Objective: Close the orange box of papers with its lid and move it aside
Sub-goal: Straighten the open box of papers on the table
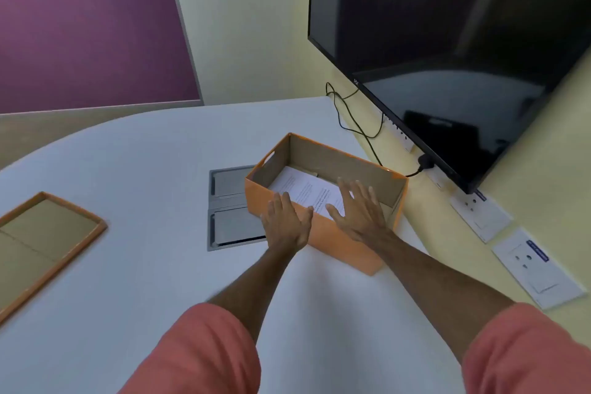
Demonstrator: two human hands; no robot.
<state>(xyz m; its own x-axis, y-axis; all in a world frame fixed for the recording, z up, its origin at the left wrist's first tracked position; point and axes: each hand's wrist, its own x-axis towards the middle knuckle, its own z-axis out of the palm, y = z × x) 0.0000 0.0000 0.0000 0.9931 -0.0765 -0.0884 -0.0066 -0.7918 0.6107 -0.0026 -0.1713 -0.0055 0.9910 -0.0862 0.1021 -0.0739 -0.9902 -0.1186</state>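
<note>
Both hands, the left hand (pixel 286 222) and right hand (pixel 359 213), hover with fingers spread and empty over the open orange box (pixel 323 232) at the table's (pixel 144 163) centre, so the person should fetch the lid (pixel 44 249) lying upturned at nine o'clock and seat it squarely.

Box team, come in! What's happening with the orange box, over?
Left hand and right hand open, at near wall of orange cardboard box. White papers inside. Orange-rimmed lid far left, inside up. Nothing between, over.
</note>
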